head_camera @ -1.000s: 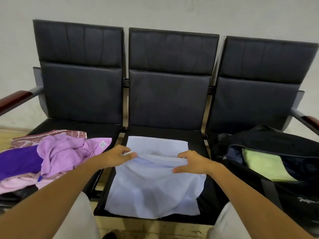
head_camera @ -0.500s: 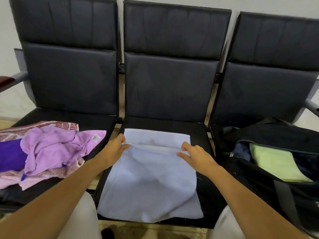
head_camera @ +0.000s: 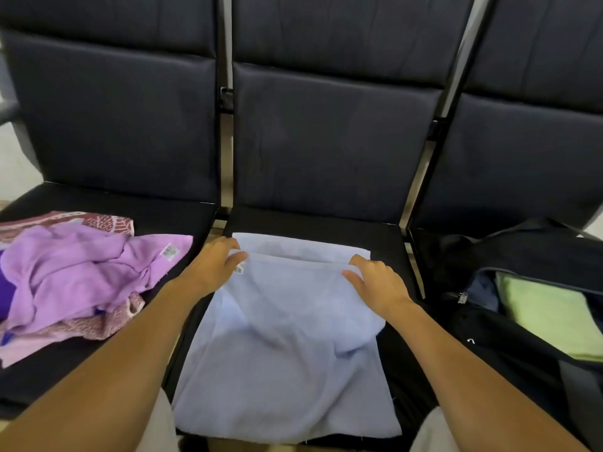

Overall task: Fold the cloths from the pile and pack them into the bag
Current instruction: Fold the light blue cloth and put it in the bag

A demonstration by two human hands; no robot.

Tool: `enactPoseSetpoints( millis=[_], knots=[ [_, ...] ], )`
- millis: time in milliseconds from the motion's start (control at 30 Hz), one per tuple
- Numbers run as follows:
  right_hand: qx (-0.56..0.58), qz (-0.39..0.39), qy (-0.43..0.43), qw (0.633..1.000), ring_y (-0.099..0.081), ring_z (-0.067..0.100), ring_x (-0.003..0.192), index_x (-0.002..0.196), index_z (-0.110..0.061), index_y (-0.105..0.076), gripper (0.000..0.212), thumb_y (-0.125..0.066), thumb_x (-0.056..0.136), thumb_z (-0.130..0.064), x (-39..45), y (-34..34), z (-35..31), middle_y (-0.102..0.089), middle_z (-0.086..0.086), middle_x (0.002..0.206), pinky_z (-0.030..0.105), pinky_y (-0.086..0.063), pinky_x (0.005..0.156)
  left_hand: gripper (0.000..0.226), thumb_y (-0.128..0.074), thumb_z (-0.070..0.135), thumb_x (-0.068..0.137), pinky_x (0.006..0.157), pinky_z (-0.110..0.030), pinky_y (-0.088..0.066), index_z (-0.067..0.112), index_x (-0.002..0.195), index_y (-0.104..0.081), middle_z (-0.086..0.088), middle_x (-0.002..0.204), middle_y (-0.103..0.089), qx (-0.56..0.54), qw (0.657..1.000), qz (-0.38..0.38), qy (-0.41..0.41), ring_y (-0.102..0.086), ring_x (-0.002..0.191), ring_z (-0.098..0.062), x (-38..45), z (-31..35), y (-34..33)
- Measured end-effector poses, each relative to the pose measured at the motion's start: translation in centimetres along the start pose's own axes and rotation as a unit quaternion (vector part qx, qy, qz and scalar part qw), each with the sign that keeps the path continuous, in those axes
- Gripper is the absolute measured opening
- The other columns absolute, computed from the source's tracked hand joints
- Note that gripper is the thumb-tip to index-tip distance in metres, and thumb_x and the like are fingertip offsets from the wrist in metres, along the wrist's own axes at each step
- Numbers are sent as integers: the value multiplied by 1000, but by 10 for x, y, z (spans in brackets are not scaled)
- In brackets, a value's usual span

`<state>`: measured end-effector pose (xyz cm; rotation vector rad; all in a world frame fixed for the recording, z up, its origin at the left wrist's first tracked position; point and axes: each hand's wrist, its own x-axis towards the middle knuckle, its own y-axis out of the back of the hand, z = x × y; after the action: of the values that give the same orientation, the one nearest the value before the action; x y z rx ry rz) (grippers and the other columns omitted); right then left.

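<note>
A light blue cloth lies on the middle seat, its near half folded up so that the edge sits just short of the far edge. My left hand pinches the folded layer's left corner beside a small tag. My right hand rests on the right end of that folded edge, fingers lightly bent, pressing it down. On the left seat is the pile, with a lilac cloth on top of purple and patterned pink ones. The black bag stands unzipped on the right seat, with a folded green cloth inside.
Three joined black padded seats with upright backs fill the view. A metal armrest shows at the far left edge. The blue cloth's near part hangs over the middle seat's front edge, close to my knees.
Both hands carried the cloth's near edge away from me to the back of the seat. My right hand loosened from a grip to resting on the edge. The view moved closer and lower.
</note>
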<state>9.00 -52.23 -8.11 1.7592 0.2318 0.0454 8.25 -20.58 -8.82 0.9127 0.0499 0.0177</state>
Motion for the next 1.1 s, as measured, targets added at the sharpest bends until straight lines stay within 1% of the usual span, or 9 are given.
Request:
enactPoseSetpoints(
  millis=[133, 233, 333, 433, 567, 700, 833, 967, 1100],
  knots=[
    [3, 34, -22, 999, -64, 21, 90, 120, -16, -57, 27, -48, 104, -35, 17, -10, 0, -63, 4, 112, 33, -55, 77, 19, -57, 16, 96, 81, -28, -45, 7, 112, -61, -9, 114, -53, 30, 999, 24, -12, -55, 101, -24, 25, -6, -8],
    [17, 67, -48, 996, -61, 16, 90, 121, -15, -61, 27, -54, 102, -32, 34, -15, 6, -61, 4, 115, 27, -51, 75, 22, -60, 3, 93, 94, -31, -44, 4, 114, -63, -11, 121, -52, 76, 995, 66, -15, -53, 113, -28, 43, -6, -15],
    [-2, 67, -57, 996, -63, 18, 95, 125, -15, -60, 26, -53, 102, -26, 52, -19, 15, -59, 4, 120, 27, -53, 77, 32, -62, -5, 87, 96, -33, -44, 5, 117, -63, -11, 124, -51, 135, 987, 85, -23, -52, 116, -30, 57, -8, -22],
    [-9, 53, -68, 996, -64, 20, 96, 121, -15, -61, 22, -54, 102, -24, 68, -24, 26, -60, 4, 118, 29, -54, 79, 32, -61, -5, 86, 90, -36, -46, 6, 116, -64, -11, 123, -53, 174, 980, 95, -22, -53, 111, -29, 69, -17, -28],
    [3, 51, -100, 994, -64, 21, 93, 116, -16, -61, 19, -60, 99, -25, 87, -31, 39, -65, 6, 110, 30, -52, 73, 23, -62, 3, 90, 82, -34, -49, 8, 112, -67, -12, 115, -58, 179, 978, 102, -5, -59, 102, -28, 88, -21, -35],
    [10, 46, -126, 991, -66, 21, 96, 127, -19, -57, 30, -61, 98, -27, 97, -41, 45, -67, 7, 115, 28, -49, 70, 13, -60, 6, 92, 73, -36, -52, 6, 103, -66, -14, 101, -64, 154, 981, 114, 15, -61, 89, -29, 96, -26, -43],
    [38, 30, -140, 989, -65, 25, 106, 139, -20, -52, 42, -59, 99, -27, 102, -51, 50, -65, 8, 124, 33, -54, 79, 15, -63, 15, 92, 77, -39, -54, 5, 102, -66, -14, 101, -64, 135, 984, 116, 20, -61, 90, -29, 98, -36, -53],
    [49, 41, -146, 987, -59, 17, 91, 126, -18, -56, 30, -62, 98, -24, 102, -51, 50, -62, 7, 116, 29, -51, 73, 19, -63, 21, 93, 82, -37, -54, 7, 105, -65, -13, 103, -64, 132, 988, 75, 40, -61, 91, -25, 102, -37, -52],
    [47, 86, -128, 987, -52, 17, 105, 107, -16, -63, 16, -68, 93, -23, 94, -47, 47, -49, -1, 117, 28, -52, 82, 23, -64, 18, 92, 82, -33, -53, 1, 108, -66, -15, 103, -63, 98, 991, 32, 80, -61, 90, -25, 104, -32, -47]
  ],
)
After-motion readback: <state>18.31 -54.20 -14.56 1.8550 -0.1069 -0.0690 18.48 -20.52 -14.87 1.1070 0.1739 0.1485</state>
